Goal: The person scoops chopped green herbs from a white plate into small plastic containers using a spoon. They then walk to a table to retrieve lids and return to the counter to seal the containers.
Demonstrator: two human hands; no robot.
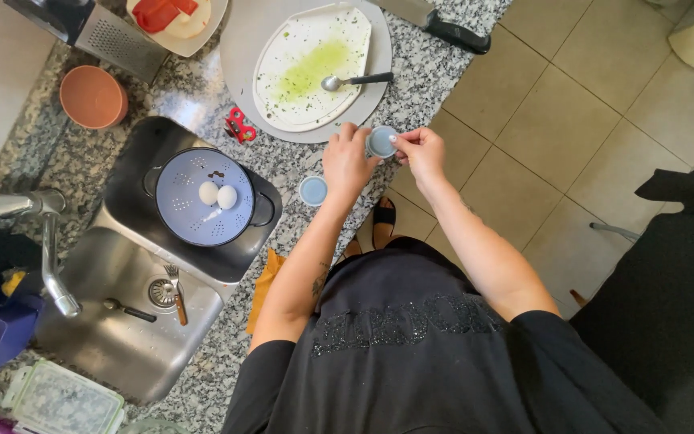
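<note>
Small blue cup (381, 141) pinched between both hands — left hand (347, 161), right hand (423, 151) — fingers closed on rim.

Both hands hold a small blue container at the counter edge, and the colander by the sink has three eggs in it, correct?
Not quite: the head view shows two eggs in the colander, not three. The rest holds: the left hand and right hand hold the small blue container at the counter edge, by the sink.
</note>
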